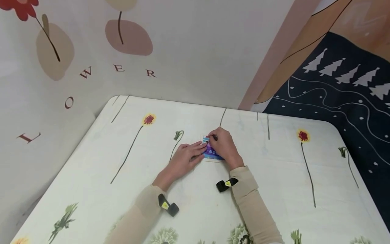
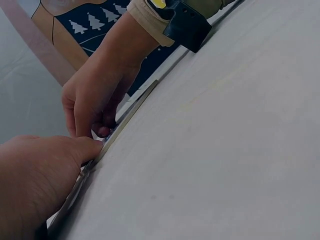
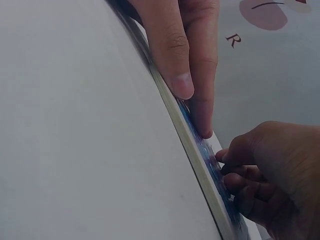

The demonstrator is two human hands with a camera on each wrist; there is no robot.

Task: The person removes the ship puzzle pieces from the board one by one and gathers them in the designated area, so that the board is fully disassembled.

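Note:
A small flat board (image 1: 214,156) with a blue and purple printed picture lies on the table between my hands. Its pale, thick edge (image 3: 192,157) shows in the right wrist view. My left hand (image 1: 188,155) rests on the board's left side with fingers fairly straight, its thumb (image 3: 182,86) at the near edge. Over the upper right part of the board, my right hand (image 1: 223,144) has curled fingers. These seem to pinch a small dark object (image 1: 215,137), mostly hidden by the fingers, so its kind is unclear. The right hand (image 2: 102,90) also appears beyond the board in the left wrist view.
A white cloth with printed flowers covers the table (image 1: 274,176). Behind it stands a pale wall (image 1: 198,51) with printed letters, and at the right a dark hanging (image 1: 329,88) with white trees. Both sleeves carry black wrist cameras (image 1: 226,184).

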